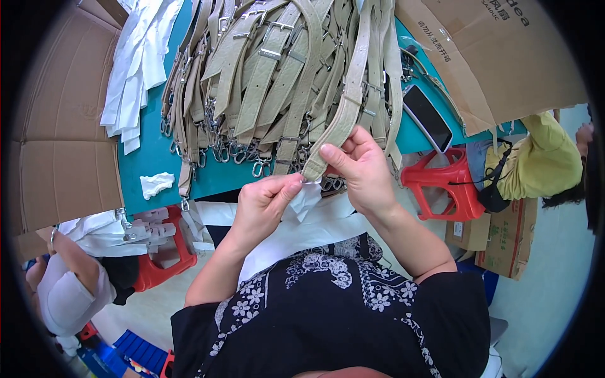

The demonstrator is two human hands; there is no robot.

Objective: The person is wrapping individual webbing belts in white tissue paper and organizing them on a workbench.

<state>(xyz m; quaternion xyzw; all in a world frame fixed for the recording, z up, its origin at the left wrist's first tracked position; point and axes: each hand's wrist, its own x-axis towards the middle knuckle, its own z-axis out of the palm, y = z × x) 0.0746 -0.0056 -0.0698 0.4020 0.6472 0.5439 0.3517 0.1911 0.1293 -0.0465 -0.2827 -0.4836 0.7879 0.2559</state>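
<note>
Black floral top [328,302] sat closest to the camera, forearms rising from it. Left hand [261,205] pinched white wrapping paper [307,198] at the lower tip of a beige strap [343,113]; grip pressed together on the paper. Right hand [359,167] pinched the strap just above that tip, thumb on top. Strap's long axis ran up and slightly right, away from both hands, over the pile of straps [271,82] on the teal tabletop [148,164]. Right hand was nearer the strap body; left sat below, at its end. Dark phone [428,116] lay to the right.
</note>
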